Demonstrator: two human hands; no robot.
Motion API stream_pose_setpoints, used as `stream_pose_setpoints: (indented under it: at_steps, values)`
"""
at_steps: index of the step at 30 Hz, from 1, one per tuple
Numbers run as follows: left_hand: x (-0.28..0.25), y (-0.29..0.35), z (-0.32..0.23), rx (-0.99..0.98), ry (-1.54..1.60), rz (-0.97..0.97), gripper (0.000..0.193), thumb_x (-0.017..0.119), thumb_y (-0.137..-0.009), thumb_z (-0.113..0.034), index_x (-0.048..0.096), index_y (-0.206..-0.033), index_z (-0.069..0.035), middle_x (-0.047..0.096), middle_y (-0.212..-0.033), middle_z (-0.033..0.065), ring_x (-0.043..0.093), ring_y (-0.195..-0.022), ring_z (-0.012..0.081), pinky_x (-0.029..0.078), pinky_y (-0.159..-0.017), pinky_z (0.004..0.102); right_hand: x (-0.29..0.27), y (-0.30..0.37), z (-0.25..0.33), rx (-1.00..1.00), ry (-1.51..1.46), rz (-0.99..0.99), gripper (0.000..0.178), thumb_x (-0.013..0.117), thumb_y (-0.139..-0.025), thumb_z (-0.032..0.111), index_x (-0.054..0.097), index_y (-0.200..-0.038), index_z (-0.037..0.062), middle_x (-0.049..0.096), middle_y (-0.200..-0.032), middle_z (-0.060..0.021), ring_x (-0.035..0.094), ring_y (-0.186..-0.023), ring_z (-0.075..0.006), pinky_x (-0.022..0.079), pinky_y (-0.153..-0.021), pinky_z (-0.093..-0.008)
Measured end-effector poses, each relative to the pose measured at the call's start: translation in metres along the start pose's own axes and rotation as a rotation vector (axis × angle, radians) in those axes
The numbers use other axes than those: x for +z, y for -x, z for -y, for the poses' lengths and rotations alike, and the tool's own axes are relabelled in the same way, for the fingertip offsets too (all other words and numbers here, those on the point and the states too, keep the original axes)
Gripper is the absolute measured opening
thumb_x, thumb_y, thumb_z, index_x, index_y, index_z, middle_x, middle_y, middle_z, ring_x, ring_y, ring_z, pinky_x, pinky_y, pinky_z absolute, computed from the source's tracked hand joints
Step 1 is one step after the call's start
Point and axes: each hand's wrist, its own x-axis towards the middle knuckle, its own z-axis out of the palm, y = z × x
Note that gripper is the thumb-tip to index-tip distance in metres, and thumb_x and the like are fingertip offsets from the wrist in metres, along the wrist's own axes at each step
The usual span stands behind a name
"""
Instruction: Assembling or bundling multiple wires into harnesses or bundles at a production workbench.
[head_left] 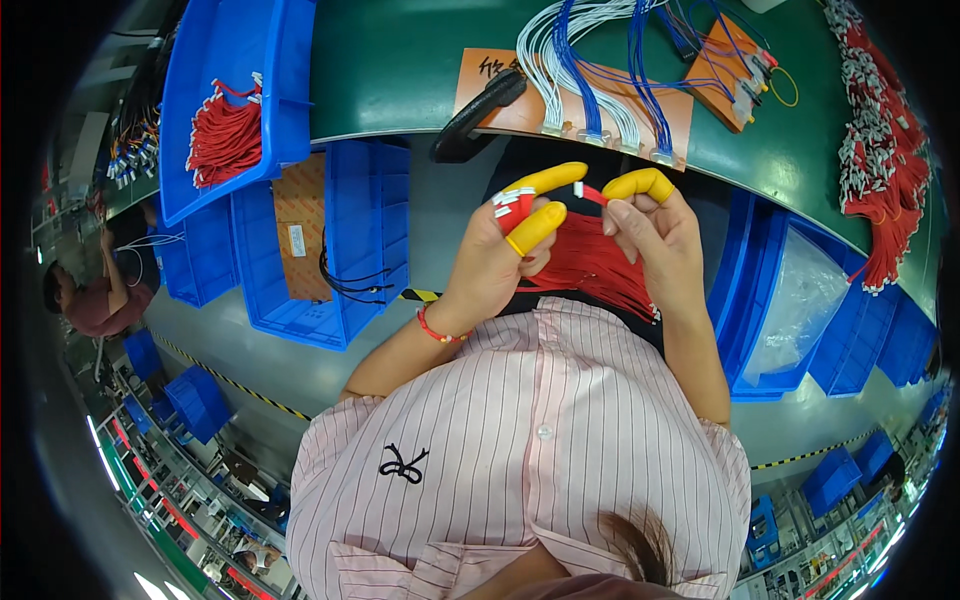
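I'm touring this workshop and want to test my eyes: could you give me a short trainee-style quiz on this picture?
1. True or false: the left hand wears yellow finger covers on its thumb and index finger.

2. What does the right hand pinch?
A) a blue wire
B) a red lead with a white connector
C) a screwdriver

3. Fill the gap: on the green bench, blue wires lie beside ____ wires.

Key: 1. True. 2. B. 3. White.
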Motion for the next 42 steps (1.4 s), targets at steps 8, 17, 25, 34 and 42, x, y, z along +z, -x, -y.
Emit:
stream_pose_setpoints:
  at_steps: [8,17,25,34,42]
  values:
    - [0.003,-0.015,0.003,0.106,-0.031,0.034,0.034,0.044,-0.102,-0.022,0.055,-0.118,0.005,0.043,-0.066,-0.0026,0.029,-0.049,0.0008,0.022,-0.045,0.0196,0.017,0.005,-0.008,-0.237,0.386,-0.005,0.016,0.062,-0.09,0.003,0.057,-0.105,-0.0029,0.066,-0.092,-0.0076,0.064,-0.084,-0.0104,0.051,-0.075,-0.0235]
    - [-0.011,-0.03,-0.001,0.093,0.023,-0.037,0.027,0.044,-0.101,-0.019,0.059,-0.098,0.003,0.043,-0.065,-0.0035,0.024,-0.046,0.0005,0.017,-0.041,0.0199,-0.068,0.024,0.007,0.143,0.085,-0.101,0.017,0.06,-0.089,0.007,0.063,-0.103,-0.0023,0.06,-0.076,-0.0033,0.05,-0.052,-0.0073,0.04,-0.048,-0.021]
    - [-0.009,-0.039,-0.002,0.104,-0.032,-0.063,0.025,0.046,-0.1,-0.018,0.058,-0.096,0.004,0.039,-0.062,-0.0049,0.022,-0.047,0.0008,0.016,-0.042,0.0206,-0.05,0.016,-0.005,-0.071,-0.375,-0.046,0.021,0.058,-0.091,0.009,0.064,-0.107,-0.0049,0.063,-0.098,-0.0128,0.06,-0.067,-0.015,0.051,-0.063,-0.0278]
    - [0.0,-0.038,0.001,0.173,-0.048,-0.128,0.024,0.045,-0.1,-0.018,0.058,-0.096,0.002,0.039,-0.06,-0.005,0.024,-0.047,0.0013,0.018,-0.042,0.0203,-0.026,0.007,-0.005,-0.039,-0.047,-0.067,0.026,0.054,-0.096,0.015,0.065,-0.107,-0.0059,0.066,-0.083,-0.0117,0.059,-0.062,-0.0123,0.05,-0.062,-0.0239]
    - [-0.004,-0.041,-0.01,0.096,0.053,-0.062,0.027,0.041,-0.1,-0.016,0.056,-0.103,0.006,0.051,-0.069,0.0017,0.027,-0.045,0.0017,0.02,-0.04,0.0185,-0.016,-0.003,0.004,-0.08,0.069,-0.223,0.028,0.054,-0.097,0.018,0.068,-0.101,-0.0058,0.065,-0.075,-0.0088,0.052,-0.055,-0.0075,0.042,-0.053,-0.0203]
